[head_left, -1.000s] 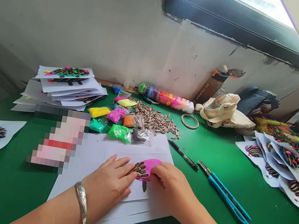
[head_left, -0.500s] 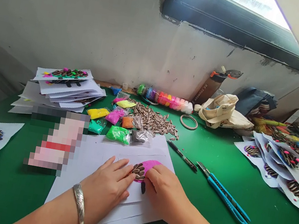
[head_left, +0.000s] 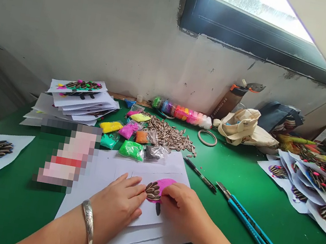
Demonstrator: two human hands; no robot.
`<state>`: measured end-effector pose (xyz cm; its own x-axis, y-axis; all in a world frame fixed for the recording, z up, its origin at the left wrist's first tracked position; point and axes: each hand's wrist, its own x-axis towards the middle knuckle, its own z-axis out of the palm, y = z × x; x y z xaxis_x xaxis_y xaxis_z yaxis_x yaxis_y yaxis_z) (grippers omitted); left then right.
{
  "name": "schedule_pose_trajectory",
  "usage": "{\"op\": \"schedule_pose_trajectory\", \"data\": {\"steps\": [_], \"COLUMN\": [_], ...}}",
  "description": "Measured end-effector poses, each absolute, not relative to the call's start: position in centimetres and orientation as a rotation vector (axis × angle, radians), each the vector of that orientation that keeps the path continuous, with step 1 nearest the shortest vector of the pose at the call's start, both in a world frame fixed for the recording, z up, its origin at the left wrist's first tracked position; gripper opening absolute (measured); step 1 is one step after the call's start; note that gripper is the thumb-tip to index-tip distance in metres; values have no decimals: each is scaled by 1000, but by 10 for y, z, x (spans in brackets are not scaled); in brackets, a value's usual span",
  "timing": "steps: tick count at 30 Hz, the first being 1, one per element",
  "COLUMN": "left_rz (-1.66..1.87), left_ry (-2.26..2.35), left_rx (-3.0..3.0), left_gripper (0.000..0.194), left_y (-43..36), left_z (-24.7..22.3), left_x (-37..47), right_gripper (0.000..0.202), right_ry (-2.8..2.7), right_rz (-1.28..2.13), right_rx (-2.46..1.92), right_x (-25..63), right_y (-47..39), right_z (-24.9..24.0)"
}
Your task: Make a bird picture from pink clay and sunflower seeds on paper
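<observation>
My left hand (head_left: 121,199), with a silver bracelet (head_left: 88,222) at its wrist, lies flat and open on a small white sheet (head_left: 146,219). Its fingertips reach the left edge of a flat pink clay shape (head_left: 165,183). Striped sunflower seeds (head_left: 153,191) overlap on the left part of that clay. One dark seed-like piece (head_left: 157,209) lies on the paper just below it. Over the clay's right side, my right hand (head_left: 187,208) is closed in a pinch, touching down beside the seeds. Whatever sits between its fingertips is hidden.
Bags of coloured clay (head_left: 131,150) and a heap of loose sunflower seeds (head_left: 173,136) lie behind the paper. A pen (head_left: 200,175) and a blue utility knife with its blade out (head_left: 249,221) lie at right. Seed-covered pictures are stacked left (head_left: 81,101) and right (head_left: 307,181).
The whole view has shifted slightly right and down. My right hand's fingers have moved slightly on the clay, showing more of its pink surface beside the seeds. My left hand stays flat.
</observation>
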<state>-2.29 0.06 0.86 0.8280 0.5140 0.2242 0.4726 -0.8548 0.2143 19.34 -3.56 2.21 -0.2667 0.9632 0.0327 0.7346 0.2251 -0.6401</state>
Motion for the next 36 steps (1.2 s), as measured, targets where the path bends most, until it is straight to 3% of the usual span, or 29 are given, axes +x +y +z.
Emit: {"op": "schedule_pose_trajectory", "data": {"steps": [12,36], "left_rz": [356,182], "left_ry": [798,815], "left_rx": [2867,2835], "left_gripper": [29,21], "left_y": [1,7], "left_z": [11,21], "left_x": [-26,-26], "right_gripper": [19,21], "right_ry": [-2102,-2090], "right_rz": [672,693], "right_rx": [-1588,-1549], "right_x": [193,195], "right_y": [-34,-34], "right_z": [16,18]}}
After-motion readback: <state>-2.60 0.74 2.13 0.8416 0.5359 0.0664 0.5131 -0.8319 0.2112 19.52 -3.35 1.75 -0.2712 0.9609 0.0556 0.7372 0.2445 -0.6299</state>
